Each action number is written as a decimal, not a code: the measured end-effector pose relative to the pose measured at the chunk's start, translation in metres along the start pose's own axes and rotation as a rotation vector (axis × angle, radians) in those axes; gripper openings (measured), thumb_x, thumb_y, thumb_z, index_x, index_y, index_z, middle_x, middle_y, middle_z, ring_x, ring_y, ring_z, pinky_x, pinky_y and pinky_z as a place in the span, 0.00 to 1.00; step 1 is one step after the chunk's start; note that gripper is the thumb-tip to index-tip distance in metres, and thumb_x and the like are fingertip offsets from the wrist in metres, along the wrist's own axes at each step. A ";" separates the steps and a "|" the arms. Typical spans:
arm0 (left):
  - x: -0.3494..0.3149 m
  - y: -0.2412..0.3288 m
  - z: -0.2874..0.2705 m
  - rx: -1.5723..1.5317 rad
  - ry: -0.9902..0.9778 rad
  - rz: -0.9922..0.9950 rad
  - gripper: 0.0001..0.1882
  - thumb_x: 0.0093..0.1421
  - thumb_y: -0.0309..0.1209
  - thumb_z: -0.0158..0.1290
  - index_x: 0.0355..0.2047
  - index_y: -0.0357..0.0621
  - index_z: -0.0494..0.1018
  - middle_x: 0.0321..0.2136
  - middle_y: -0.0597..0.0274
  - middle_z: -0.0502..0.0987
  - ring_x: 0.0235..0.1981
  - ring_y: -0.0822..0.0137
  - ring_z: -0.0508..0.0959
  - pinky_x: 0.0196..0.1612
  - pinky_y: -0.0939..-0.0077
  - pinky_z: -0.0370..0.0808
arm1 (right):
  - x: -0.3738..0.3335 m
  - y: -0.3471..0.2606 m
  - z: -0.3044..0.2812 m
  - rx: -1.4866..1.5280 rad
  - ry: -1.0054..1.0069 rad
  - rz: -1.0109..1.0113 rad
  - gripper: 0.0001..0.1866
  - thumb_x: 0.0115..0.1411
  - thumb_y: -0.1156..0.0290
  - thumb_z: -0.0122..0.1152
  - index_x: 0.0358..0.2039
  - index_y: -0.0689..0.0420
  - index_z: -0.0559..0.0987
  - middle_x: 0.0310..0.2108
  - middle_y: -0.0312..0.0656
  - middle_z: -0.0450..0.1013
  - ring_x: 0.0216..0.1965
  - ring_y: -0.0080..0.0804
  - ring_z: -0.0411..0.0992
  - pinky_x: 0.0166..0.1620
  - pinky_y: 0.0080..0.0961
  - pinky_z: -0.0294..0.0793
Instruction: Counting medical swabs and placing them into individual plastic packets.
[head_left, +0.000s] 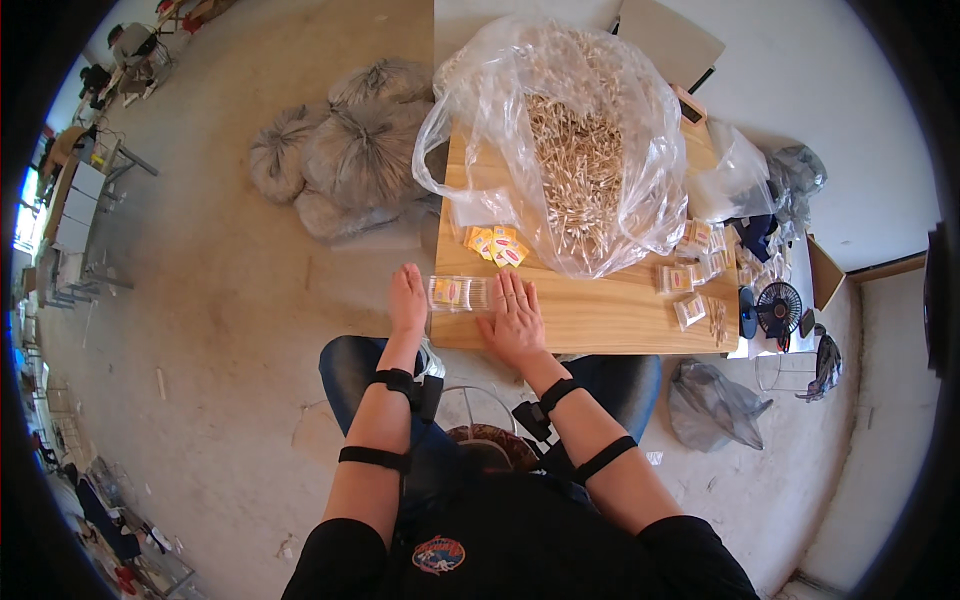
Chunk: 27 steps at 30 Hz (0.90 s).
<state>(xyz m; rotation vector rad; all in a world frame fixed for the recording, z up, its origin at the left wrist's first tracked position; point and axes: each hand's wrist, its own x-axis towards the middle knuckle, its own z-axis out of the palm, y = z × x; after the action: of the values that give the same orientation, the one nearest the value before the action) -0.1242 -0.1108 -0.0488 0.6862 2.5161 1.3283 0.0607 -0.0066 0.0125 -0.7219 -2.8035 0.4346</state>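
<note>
Both hands, L (407, 300) & R (515, 318), fingers flat, pressing clear box (457, 292) shut; next needs firm squeeze, I'd guess.

A small clear box (457, 293) with a yellow label inside lies at the near left edge of the wooden surface (610, 315), between the left hand (407, 300) and the right hand (514, 322), both touching it. Just beyond it lies a loose heap of small yellow-and-red labels (494, 244), against a big clear bag (560, 140) of pale sticks. More clear boxes (690, 280) with yellow labels are scattered toward the right edge, and grey tied sacks (340, 150) sit on the floor to the left.
</note>
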 end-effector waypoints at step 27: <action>0.001 0.000 -0.005 -0.204 0.165 -0.154 0.20 0.64 0.44 0.55 0.27 0.36 0.73 0.20 0.56 0.76 0.23 0.63 0.76 0.29 0.67 0.72 | 0.020 -0.030 0.013 -0.096 -0.130 -0.015 0.42 0.64 0.43 0.44 0.67 0.64 0.56 0.71 0.49 0.47 0.73 0.41 0.40 0.71 0.48 0.35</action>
<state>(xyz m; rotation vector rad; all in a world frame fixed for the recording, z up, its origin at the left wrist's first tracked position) -0.1272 -0.1139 -0.0452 0.3469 2.4490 1.6139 0.0269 -0.0242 0.0134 -0.7164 -2.9671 0.3584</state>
